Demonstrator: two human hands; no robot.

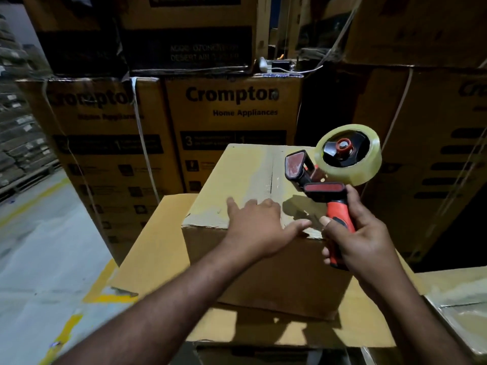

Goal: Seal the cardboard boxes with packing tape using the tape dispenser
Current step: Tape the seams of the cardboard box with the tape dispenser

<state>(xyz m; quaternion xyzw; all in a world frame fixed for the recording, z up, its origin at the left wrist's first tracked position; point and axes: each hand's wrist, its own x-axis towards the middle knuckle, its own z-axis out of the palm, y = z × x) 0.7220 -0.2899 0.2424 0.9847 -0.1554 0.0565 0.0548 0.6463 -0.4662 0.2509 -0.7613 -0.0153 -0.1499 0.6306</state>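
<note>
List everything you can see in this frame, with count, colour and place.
box: one, tan, centre, flaps closed, standing on the base
base: one, tan cardboard, flat under the box
dispenser: one, red and black, raised above the box's right edge
tape roll: one, clear yellowish, on the dispenser
cartons: several, brown with black print, stacked behind
side box: one, tan, lower right, partly out of frame
floor: grey with yellow lines, left
left hand: fingers spread flat on the box top, near edge
right hand: grips the dispenser's handle
</note>
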